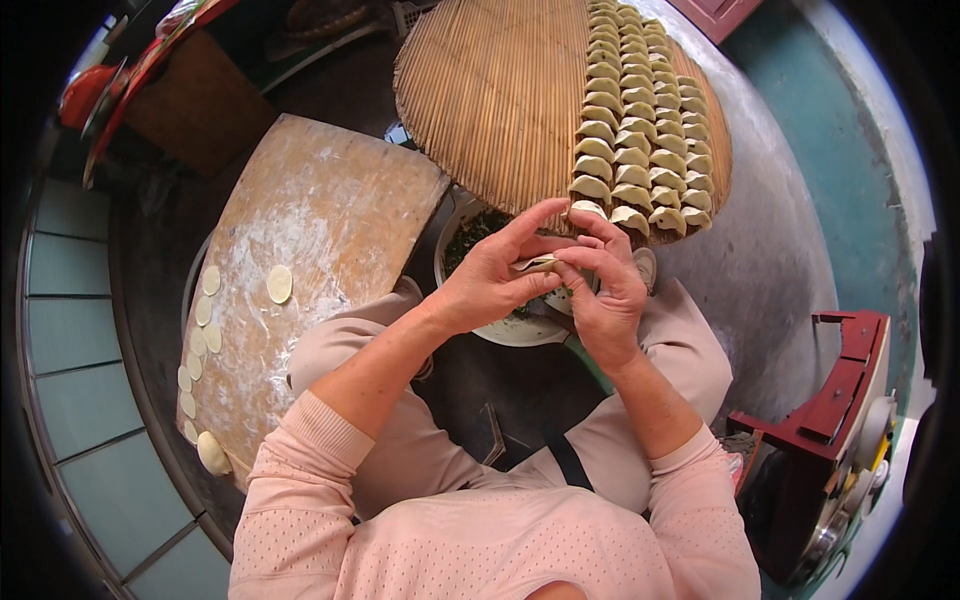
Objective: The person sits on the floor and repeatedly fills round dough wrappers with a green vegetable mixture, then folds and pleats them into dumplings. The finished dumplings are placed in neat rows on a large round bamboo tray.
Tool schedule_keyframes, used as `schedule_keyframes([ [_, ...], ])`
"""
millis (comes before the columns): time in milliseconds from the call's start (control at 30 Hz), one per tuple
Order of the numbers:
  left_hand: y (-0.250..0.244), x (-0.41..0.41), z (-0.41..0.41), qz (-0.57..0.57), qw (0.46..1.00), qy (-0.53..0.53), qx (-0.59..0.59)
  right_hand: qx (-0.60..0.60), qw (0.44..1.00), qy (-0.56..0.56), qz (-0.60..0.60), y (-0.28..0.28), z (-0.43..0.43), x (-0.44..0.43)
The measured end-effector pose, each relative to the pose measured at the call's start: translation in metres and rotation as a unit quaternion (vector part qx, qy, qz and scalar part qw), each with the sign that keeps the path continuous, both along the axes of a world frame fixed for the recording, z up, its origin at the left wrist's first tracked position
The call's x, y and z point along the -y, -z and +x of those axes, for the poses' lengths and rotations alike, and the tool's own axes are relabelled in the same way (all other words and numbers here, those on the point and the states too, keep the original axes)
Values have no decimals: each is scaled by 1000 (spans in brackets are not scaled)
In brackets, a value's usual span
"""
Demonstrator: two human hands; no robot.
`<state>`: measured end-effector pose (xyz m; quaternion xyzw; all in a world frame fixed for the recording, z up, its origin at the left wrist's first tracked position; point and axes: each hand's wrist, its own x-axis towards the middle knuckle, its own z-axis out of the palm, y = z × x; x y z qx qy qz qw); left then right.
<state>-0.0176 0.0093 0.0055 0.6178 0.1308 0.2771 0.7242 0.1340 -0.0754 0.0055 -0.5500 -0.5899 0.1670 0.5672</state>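
Both hands hold a folded dumpling (535, 264), its pale dough edges pressed together along the top. My left hand (491, 274) supports it from the left between thumb and fingers. The fingers and thumb of my right hand (611, 289) pinch its right end. Beneath them stands a white bowl (514, 334) of chopped green filling (472, 236), partly hidden by the hands. Just beyond my fingers, a round mat of plant stalks (487, 97) carries several rows of finished dumplings (634, 135) on its right half. The nearest dumpling (587, 208) is partly covered by my right fingers.
On my left lies a floured wooden board (337, 202). A single dough wrapper (279, 284) rests near its middle, with several more (213, 337) along the left edge and a dough lump (213, 453) at the near corner. A dark red cabinet (840, 390) stands at right.
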Motion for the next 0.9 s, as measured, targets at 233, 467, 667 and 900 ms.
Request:
schedule_keyframes([
  [233,-3,-3,-8,-48,997,-57,-26,-19,1000,-1,5,-10,8,3],
  [467,-3,-1,-4,-30,990,-126,-60,5,1000,-8,21,-9,6,1],
  [667,-5,-2,-4,147,972,-157,-91,-22,1000,-15,-7,-7,4,4],
  [900,2,-10,-8,-103,989,-70,-84,-11,1000,-23,4,-6,2,2],
])
